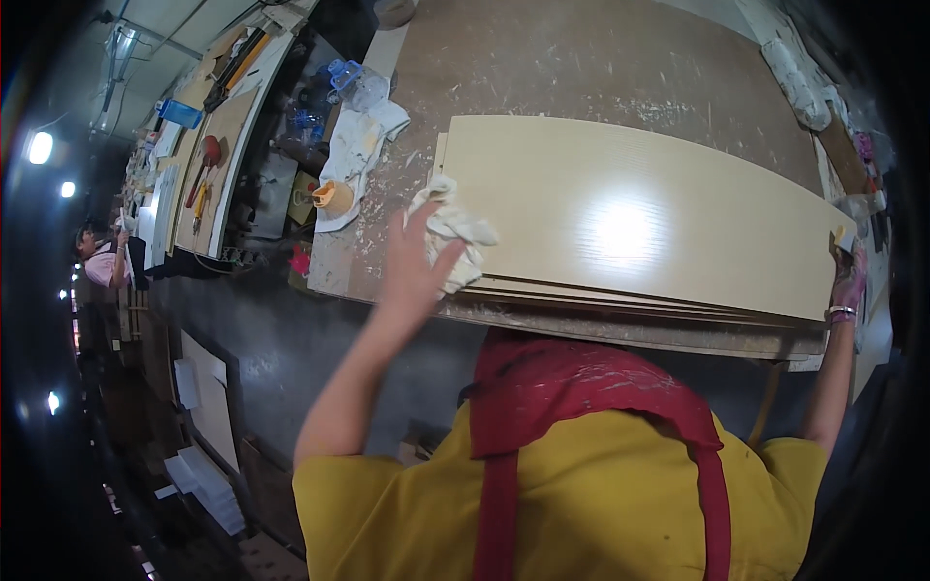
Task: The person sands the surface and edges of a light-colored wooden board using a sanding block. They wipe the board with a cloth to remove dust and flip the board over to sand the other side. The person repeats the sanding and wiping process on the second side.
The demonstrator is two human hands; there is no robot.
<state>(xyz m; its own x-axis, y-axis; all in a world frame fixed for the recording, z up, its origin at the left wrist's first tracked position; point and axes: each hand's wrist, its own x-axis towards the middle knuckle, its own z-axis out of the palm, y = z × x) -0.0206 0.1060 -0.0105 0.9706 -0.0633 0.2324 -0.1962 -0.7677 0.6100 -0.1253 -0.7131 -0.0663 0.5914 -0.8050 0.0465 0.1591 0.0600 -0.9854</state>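
A stack of long cream-coloured panels (542, 194) lies on the worktable, its top sheet glossy under a bright reflection. My left hand (417, 257) presses a crumpled whitish cloth (463, 232) against the left end of the stack, thumb and fingers around the cloth. At the far right end of the panels is my right hand (849, 281), its fingers curled by the corner. A small dark and yellowish thing shows at those fingers, too small to name.
The brown worktable (581, 58) is scuffed with white marks. On its left edge lie a white towel (363, 145), a clear bottle (360, 85) with a blue top and an orange roll (332, 198). A second bench (218, 145) carries tools. Another person (102, 261) stands far left.
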